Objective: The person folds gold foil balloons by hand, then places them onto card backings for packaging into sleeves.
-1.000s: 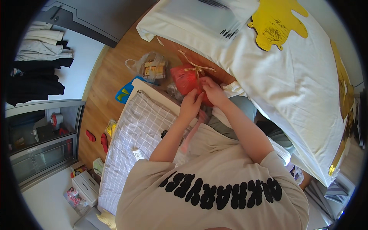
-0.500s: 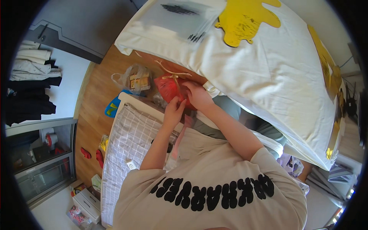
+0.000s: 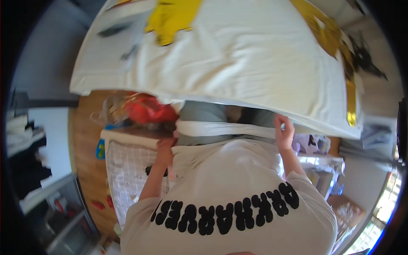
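Near the tablecloth (image 3: 233, 63), red bag (image 3: 153, 111) beside clear bag (image 3: 109, 104) with brownish contents (image 3: 118, 111)

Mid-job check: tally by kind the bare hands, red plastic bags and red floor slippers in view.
Bare hands: 2, left hand and right hand
Red plastic bag: 1
Red slippers: 2
Total: 5

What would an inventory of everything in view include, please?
cloth: 1, white, top
cutout: 1, yellow, on cloth
foil: count unclear, gold, upper right
red bag: 1, red, below cloth, left
clear bag: 1, colourless, beside red bag
mattress: 1, checked pale, lower left
slippers: 2, red, lower left
clothes: several, white and black, left
pale bag: 1, whitish, right
shirt: 1, cream, bottom centre
left hand: 1, bare, beside mattress
right hand: 1, bare, near cloth's edge
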`<state>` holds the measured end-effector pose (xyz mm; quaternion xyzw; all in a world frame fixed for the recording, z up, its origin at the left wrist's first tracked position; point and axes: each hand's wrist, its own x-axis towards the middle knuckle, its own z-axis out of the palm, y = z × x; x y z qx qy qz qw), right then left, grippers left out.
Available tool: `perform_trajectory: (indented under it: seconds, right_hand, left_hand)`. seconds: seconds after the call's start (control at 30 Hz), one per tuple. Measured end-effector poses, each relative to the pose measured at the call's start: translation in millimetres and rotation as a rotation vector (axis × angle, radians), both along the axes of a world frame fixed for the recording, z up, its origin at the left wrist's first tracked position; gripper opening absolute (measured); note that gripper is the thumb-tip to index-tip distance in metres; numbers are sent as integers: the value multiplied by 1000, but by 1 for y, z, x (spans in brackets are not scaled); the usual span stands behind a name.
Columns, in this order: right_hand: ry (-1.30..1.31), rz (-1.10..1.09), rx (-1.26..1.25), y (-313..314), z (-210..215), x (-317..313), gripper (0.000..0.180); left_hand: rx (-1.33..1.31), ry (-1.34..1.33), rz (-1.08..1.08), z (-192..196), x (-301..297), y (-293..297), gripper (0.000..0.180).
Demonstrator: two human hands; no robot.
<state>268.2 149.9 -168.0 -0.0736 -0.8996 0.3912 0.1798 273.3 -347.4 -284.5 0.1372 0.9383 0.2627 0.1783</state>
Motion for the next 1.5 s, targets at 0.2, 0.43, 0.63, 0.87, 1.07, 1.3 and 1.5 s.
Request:
perform_trajectory:
  seconds: [0.2, 0.43, 0.63, 0.87, 1.07, 1.3, 1.5]
  right_hand:
    - [-283, -647, 253, 158, -114, 166, 18]
    - [-1094, -173, -115, 138, -124, 114, 22]
    - [-1234, 282, 198, 138, -119, 137, 26]
    - [-1075, -62, 120, 129, -198, 170, 25]
    - [-705, -197, 1, 118, -195, 136, 25]
    - [-987, -322, 82, 142, -235, 162, 30]
    - [-1090, -44, 402, 137, -70, 103, 32]
  left_hand:
    - [134, -156, -78, -80, -25, 5, 74]
    - [-642, -478, -452, -171, -95, -65, 86]
    - [-690, -718, -590, -134, -193, -17, 75]
    - [-814, -1040, -697, -34, -215, 3, 62]
    - [-952, -1251, -713, 23, -240, 16, 51]
    - [-731, -609, -588, 26, -172, 64, 38]
    - [-76, -395, -285, 196, -150, -6, 31]
